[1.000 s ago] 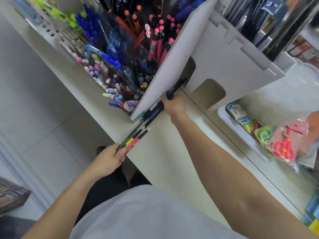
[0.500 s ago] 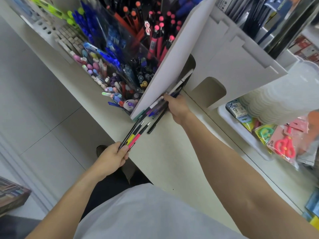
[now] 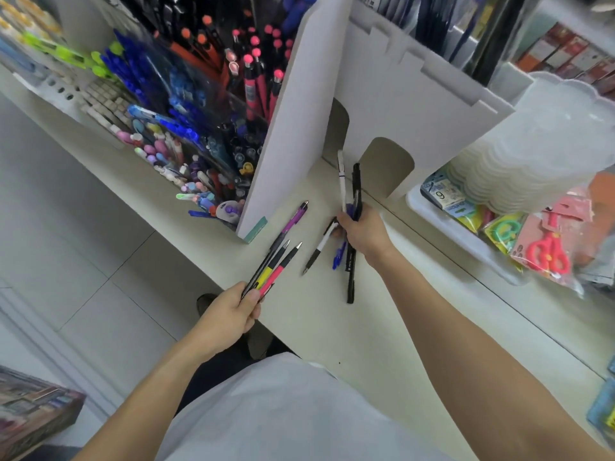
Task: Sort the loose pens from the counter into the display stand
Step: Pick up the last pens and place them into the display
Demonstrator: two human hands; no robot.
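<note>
From the head camera, the left hand (image 3: pixel 229 316) is curled round the ends of a small bundle of pens (image 3: pixel 274 261), among them a yellow, a pink and a purple one, which fan up and away from it over the counter (image 3: pixel 382 344). The right hand (image 3: pixel 364 232), further out and to the right, grips a white pen (image 3: pixel 341 178) and a black pen (image 3: pixel 356 184) that stick up beyond its fingers. Just below and left of the right hand, loose pens (image 3: pixel 317 249) lie on the counter, between the two hands. The display stand (image 3: pixel 299 111) rises just beyond both hands, its compartments packed with pens.
</note>
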